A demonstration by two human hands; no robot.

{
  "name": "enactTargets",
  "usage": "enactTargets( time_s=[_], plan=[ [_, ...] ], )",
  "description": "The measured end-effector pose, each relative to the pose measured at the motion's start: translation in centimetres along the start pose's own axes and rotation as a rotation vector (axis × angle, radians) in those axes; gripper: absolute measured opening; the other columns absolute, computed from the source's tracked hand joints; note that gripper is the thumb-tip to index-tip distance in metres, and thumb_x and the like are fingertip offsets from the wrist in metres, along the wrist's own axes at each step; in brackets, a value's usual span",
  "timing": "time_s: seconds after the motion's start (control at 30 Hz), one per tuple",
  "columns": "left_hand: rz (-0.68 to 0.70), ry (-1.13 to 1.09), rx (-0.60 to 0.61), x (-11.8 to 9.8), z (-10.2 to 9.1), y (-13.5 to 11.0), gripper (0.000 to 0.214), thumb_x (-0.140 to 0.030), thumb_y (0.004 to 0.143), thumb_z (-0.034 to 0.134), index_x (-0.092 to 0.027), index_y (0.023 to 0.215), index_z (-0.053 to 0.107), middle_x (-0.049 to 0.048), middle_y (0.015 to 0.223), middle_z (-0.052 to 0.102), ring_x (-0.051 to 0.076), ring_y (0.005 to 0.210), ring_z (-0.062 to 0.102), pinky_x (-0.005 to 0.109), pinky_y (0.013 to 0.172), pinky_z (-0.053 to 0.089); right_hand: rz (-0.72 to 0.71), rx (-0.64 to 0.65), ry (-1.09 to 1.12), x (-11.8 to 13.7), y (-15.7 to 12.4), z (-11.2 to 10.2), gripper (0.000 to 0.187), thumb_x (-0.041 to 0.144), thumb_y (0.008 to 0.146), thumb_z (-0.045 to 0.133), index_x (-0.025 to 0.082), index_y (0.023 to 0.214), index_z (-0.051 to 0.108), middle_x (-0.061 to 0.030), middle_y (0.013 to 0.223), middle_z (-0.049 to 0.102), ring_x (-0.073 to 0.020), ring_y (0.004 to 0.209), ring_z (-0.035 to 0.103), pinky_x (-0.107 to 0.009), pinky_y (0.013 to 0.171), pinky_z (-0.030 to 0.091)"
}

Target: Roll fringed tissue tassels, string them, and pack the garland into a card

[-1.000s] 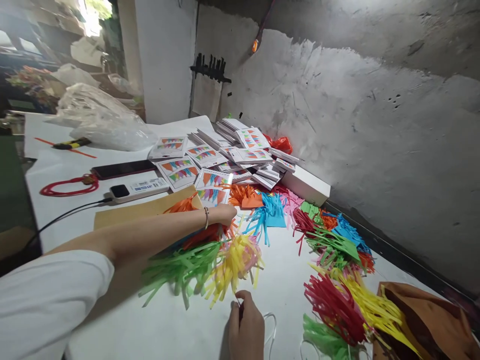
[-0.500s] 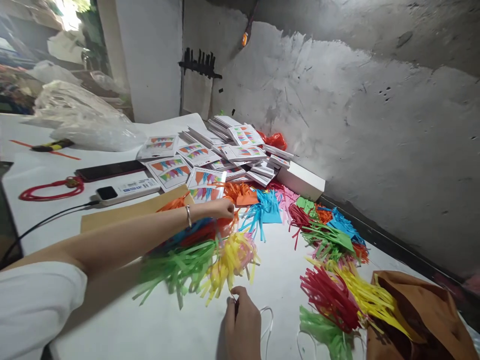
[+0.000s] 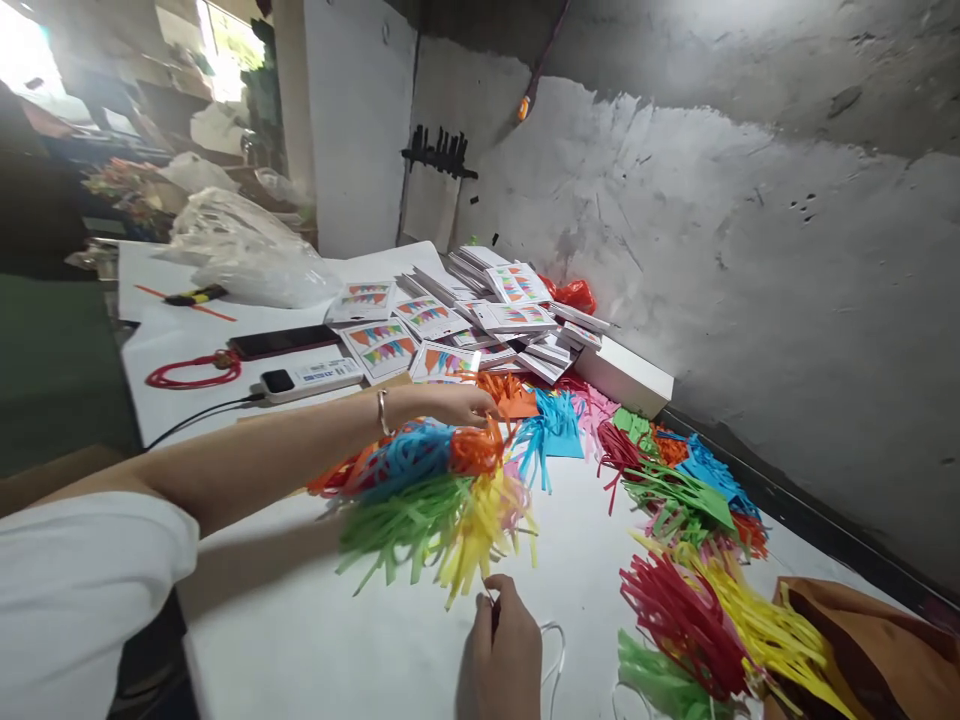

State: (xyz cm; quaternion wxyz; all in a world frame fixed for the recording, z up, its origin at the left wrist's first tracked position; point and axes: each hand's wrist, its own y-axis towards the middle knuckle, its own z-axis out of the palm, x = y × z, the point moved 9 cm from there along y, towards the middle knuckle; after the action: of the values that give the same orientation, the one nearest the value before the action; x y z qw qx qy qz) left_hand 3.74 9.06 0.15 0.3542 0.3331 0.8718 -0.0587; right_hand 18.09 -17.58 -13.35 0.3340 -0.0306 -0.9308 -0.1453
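My left hand (image 3: 472,405) reaches across the table, its fingers closed at the top strands of an orange paper tassel (image 3: 477,452). Beside that tassel lie blue (image 3: 412,455), green (image 3: 405,520) and yellow (image 3: 484,530) paper tassels, bunched together. Below the yellow one, my right hand (image 3: 506,645) is closed with thumb and forefinger pinched on a thin white string (image 3: 553,650); part of the string is hidden by the hand. An orange tassel with a flat top (image 3: 517,402) and a blue one (image 3: 559,425) lie just beyond my left hand.
Printed cards (image 3: 517,318) are heaped at the back by a white box (image 3: 626,375). More tassels (image 3: 675,480) curve along the right, near a brown bag (image 3: 870,640). A phone (image 3: 281,342), power bank (image 3: 311,378), red cord (image 3: 191,372) and plastic bags (image 3: 244,250) are at left.
The view has shifted left, so things sit farther right. My left hand has risen slightly from the bunch, and the orange tassel below it shows more clearly. My right hand keeps its pinch.
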Motion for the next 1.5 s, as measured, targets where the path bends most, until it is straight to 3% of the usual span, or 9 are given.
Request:
enactTargets(
  time_s=[0.13, 0.3, 0.57, 0.8, 1.0, 1.1, 1.23, 1.37, 1.5],
  plan=[
    [-0.229, 0.232, 0.062, 3.3, 2.8, -0.5, 0.028, -0.033, 0.097, 0.062, -0.015, 0.118, 0.063, 0.0093, 0.119, 0.065, 0.023, 0.101, 0.066, 0.043, 0.087, 0.057, -0.017, 0.001, -0.005, 0.0, -0.1, 0.1, 0.027, 0.030, 0.100, 0.036, 0.024, 0.100, 0.062, -0.0020, 0.074, 0.071, -0.0212, 0.063, 0.068, -0.028, 0.058, 0.043],
    [-0.436, 0.352, 0.094, 6.5, 3.7, -1.6, 0.033, -0.033, 0.097, 0.063, -0.015, 0.125, 0.060, 0.0103, 0.125, 0.062, 0.025, 0.106, 0.065, 0.045, 0.088, 0.057, -0.030, 0.020, -0.026, -0.1, -0.1, 0.3, 0.029, 0.031, 0.100, 0.034, 0.024, 0.101, 0.062, -0.0025, 0.077, 0.072, -0.0217, 0.066, 0.069, -0.029, 0.059, 0.044],
    [-0.385, 0.251, -0.026, 5.8, 4.3, -3.0, 0.031, -0.032, 0.098, 0.062, -0.016, 0.124, 0.061, 0.0097, 0.123, 0.063, 0.024, 0.103, 0.065, 0.044, 0.087, 0.058, -0.029, 0.030, -0.038, -0.1, -0.1, 0.5, 0.029, 0.031, 0.099, 0.035, 0.025, 0.102, 0.063, -0.0027, 0.081, 0.073, -0.0241, 0.070, 0.070, -0.031, 0.061, 0.043],
    [-0.007, -0.040, -0.552, -0.3, -4.1, -4.3, 0.023, -0.029, 0.094, 0.062, -0.016, 0.112, 0.067, 0.0072, 0.109, 0.071, 0.023, 0.102, 0.066, 0.043, 0.096, 0.053, -0.017, 0.005, 0.013, 0.0, -0.1, 0.0, 0.028, 0.030, 0.098, 0.037, 0.025, 0.100, 0.065, -0.0028, 0.083, 0.073, -0.0229, 0.071, 0.068, -0.030, 0.062, 0.043],
    [0.238, -0.311, -0.904, -7.1, -9.6, -10.9, 0.035, -0.041, 0.086, 0.066, -0.016, 0.111, 0.065, 0.0097, 0.106, 0.071, 0.023, 0.095, 0.066, 0.035, 0.084, 0.054, 0.005, -0.056, 0.132, 0.7, -0.1, -0.7, 0.027, 0.033, 0.096, 0.042, 0.021, 0.103, 0.065, -0.0054, 0.083, 0.074, -0.0219, 0.072, 0.070, -0.029, 0.065, 0.048],
    [0.342, -0.591, -0.587, -11.7, -5.2, -13.0, 0.032, -0.042, 0.077, 0.078, -0.018, 0.096, 0.070, 0.0056, 0.091, 0.071, 0.020, 0.082, 0.064, 0.031, 0.075, 0.053, 0.032, -0.110, 0.218, 0.9, 0.7, -3.2, 0.034, 0.036, 0.099, 0.036, 0.019, 0.101, 0.064, -0.0060, 0.081, 0.072, -0.0198, 0.072, 0.068, -0.027, 0.064, 0.049],
    [0.102, -0.992, -0.001, -14.3, 7.1, -14.1, 0.029, -0.040, 0.067, 0.086, -0.018, 0.082, 0.076, 0.0030, 0.080, 0.069, 0.017, 0.072, 0.060, 0.028, 0.067, 0.048, 0.062, -0.166, 0.307, 0.9, 1.4, -9.5, 0.042, 0.047, 0.100, 0.037, 0.017, 0.106, 0.065, -0.0033, 0.074, 0.065, -0.0157, 0.060, 0.058, -0.025, 0.054, 0.044],
    [-0.173, -1.356, 0.206, -14.0, 15.6, -14.2, 0.038, -0.041, 0.060, 0.092, -0.016, 0.085, 0.079, 0.0022, 0.074, 0.069, 0.011, 0.065, 0.056, 0.022, 0.061, 0.043, 0.113, -0.095, 0.465, 1.7, -0.4, -13.7, 0.046, 0.054, 0.097, 0.048, 0.016, 0.119, 0.063, -0.0008, 0.074, 0.062, -0.0108, 0.049, 0.050, -0.022, 0.046, 0.040],
    [-0.285, -1.497, 0.249, -14.5, 18.9, -13.6, 0.045, -0.040, 0.054, 0.097, -0.014, 0.086, 0.078, 0.0022, 0.071, 0.069, 0.010, 0.063, 0.057, 0.019, 0.059, 0.043, 0.185, -0.088, 0.450, 2.5, -3.1, -14.0, 0.040, 0.053, 0.097, 0.048, 0.018, 0.105, 0.066, 0.0020, 0.063, 0.059, -0.0095, 0.042, 0.048, -0.021, 0.043, 0.035]
  ],
)
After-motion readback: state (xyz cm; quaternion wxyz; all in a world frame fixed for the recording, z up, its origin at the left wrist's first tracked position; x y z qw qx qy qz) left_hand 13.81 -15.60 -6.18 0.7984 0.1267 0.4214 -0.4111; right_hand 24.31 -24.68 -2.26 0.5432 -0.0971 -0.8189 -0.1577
